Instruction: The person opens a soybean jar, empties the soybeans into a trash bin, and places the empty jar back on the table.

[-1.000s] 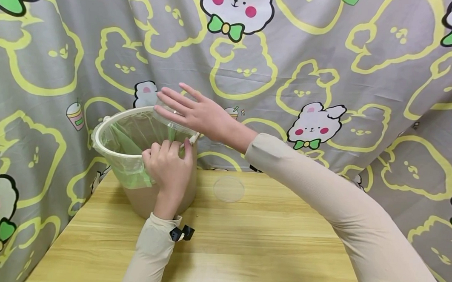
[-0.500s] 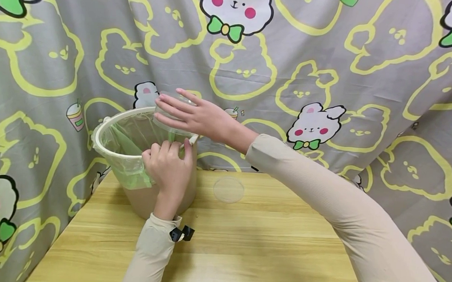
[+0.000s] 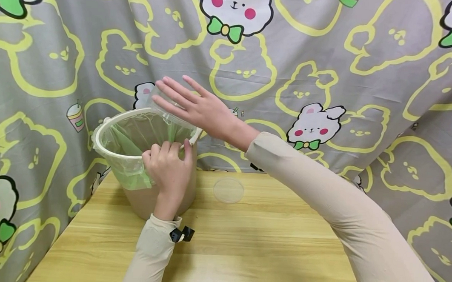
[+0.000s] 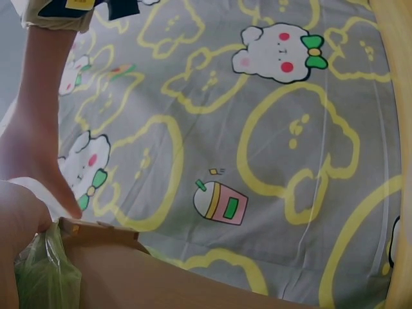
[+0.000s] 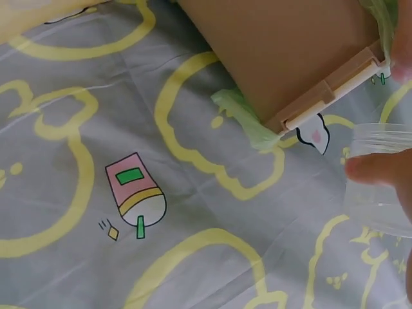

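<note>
A beige trash bin (image 3: 142,202) with a pale rim stands on the table, lined with a thin green plastic bag (image 3: 133,176) folded over its edge. My left hand (image 3: 168,168) curls over the near right part of the rim and grips it. Above the bin's far right side, my right hand (image 3: 202,112) holds a clear plastic jar (image 5: 376,209) from above, its thumb against the wall. The jar's threaded mouth points down toward the bin; fingers hide much of it in the head view. No contents can be made out inside.
A clear round disc, seemingly a lid (image 3: 229,190), lies flat on the wooden table (image 3: 266,245) right of the bin. A grey patterned curtain (image 3: 253,53) hangs close behind the bin. Over the table's right side extends my right sleeve (image 3: 322,197).
My right hand dips slightly with the jar, then rises and tilts more over the bin. The left hand stays on the rim, and the disc has not moved.
</note>
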Action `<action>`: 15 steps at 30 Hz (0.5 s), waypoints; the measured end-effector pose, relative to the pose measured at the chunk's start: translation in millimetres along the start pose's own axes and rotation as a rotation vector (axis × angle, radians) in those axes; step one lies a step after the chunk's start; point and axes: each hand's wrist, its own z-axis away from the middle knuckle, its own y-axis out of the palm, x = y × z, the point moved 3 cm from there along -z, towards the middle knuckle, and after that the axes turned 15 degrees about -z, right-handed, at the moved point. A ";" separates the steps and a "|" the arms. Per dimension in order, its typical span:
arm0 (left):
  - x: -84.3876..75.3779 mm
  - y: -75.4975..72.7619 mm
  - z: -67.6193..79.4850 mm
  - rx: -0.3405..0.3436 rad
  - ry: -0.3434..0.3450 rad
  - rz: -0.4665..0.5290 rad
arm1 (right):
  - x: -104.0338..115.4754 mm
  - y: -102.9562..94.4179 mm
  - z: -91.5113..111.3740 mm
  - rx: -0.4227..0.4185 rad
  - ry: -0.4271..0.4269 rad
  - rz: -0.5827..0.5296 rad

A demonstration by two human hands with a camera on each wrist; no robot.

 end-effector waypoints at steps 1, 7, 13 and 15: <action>0.1 0.1 0.0 0.001 0.001 -0.003 | 0.5 -0.8 -0.6 0.000 -0.007 -0.021; 0.3 -0.3 -0.4 0.004 0.003 -0.004 | 1.5 1.3 -1.1 0.027 -0.037 -0.031; 0.4 -0.1 0.0 0.003 -0.004 0.001 | -0.8 3.2 0.5 0.025 -0.017 -0.012; 0.4 0.7 0.3 0.000 -0.004 0.001 | -1.8 3.4 1.8 0.035 0.004 -0.037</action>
